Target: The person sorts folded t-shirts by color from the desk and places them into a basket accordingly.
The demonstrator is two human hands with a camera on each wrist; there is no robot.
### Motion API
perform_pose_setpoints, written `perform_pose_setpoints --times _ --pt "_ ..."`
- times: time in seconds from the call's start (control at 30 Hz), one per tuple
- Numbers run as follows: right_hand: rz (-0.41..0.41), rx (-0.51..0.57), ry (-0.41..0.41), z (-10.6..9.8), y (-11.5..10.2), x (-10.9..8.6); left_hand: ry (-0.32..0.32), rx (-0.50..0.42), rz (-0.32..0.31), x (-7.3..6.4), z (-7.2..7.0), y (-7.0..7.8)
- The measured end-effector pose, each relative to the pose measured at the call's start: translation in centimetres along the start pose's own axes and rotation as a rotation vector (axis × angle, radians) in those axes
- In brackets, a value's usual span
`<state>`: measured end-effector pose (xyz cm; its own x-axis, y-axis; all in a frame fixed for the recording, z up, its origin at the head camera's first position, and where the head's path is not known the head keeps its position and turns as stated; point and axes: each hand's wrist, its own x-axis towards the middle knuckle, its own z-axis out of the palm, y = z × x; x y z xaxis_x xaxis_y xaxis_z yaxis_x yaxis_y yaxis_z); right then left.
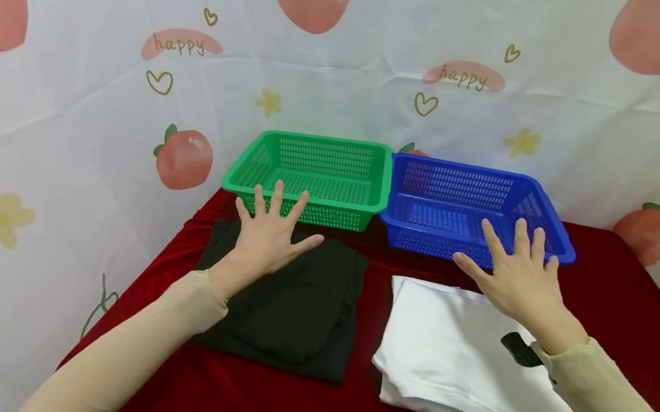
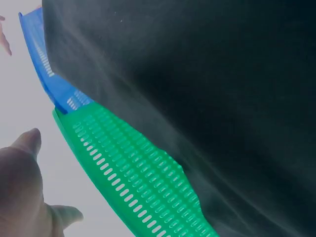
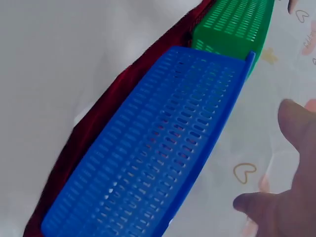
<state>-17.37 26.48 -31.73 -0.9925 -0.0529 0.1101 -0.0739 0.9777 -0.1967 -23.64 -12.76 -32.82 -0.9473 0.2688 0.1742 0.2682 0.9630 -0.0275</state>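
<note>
Left hand [image 1: 267, 236] and right hand [image 1: 516, 280], splayed wide, hold nothing; green basket [image 1: 329, 216] and blue basket [image 1: 428, 243], slotted floors [image 1: 337, 190] showing, line the surface [image 1: 624, 307]'s far edge.

Basket [image 1: 331, 189] green, second basket [image 1: 442, 217] blue, cloth [image 1: 291, 302] black, second cloth [image 1: 447, 356] white, tablecloth [image 1: 373, 303] dark red, sleeves [image 1: 157, 332] beige, backdrop [image 1: 341, 94] white, printed with coral fruit [image 1: 185, 160], yellow flowers [image 1: 523, 143], brown hearts [image 1: 426, 104] and brown "happy" lettering [image 1: 463, 78].
</note>
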Motion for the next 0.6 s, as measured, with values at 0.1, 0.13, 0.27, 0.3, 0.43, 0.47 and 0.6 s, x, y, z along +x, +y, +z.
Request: perform_pose_setpoints --times 0.1,0.13,0.27,0.3,0.43,0.47,0.6 --pt "-0.042 0.048 0.028 -0.6 0.8 -0.7 0.03 -0.034 0.051 -0.4 -0.1 0.2" --pt "-0.056 0.068 0.034 -0.8 1.2 -1.0 0.044 -0.062 0.075 -0.6 -0.2 0.3" --pt "-0.122 0.187 0.06 -1.7 3.0 -2.4 0.121 -0.302 0.191 -1.5 -0.6 1.6" --pt "-0.132 0.219 0.066 -1.8 3.5 -2.8 0.125 -0.383 0.216 -1.7 -0.7 2.1" --pt "-0.176 0.321 0.062 -2.1 5.7 -4.2 0.054 -0.72 0.3 -2.6 -1.2 4.3" --pt "-0.179 0.34 0.05 -2.0 6.2 -4.5 0.006 -0.798 0.307 -2.9 -1.2 4.8" --pt "-0.164 0.385 -0.008 -1.8 8.8 -5.8 -0.226 -1.027 0.292 -3.6 -1.2 7.1"
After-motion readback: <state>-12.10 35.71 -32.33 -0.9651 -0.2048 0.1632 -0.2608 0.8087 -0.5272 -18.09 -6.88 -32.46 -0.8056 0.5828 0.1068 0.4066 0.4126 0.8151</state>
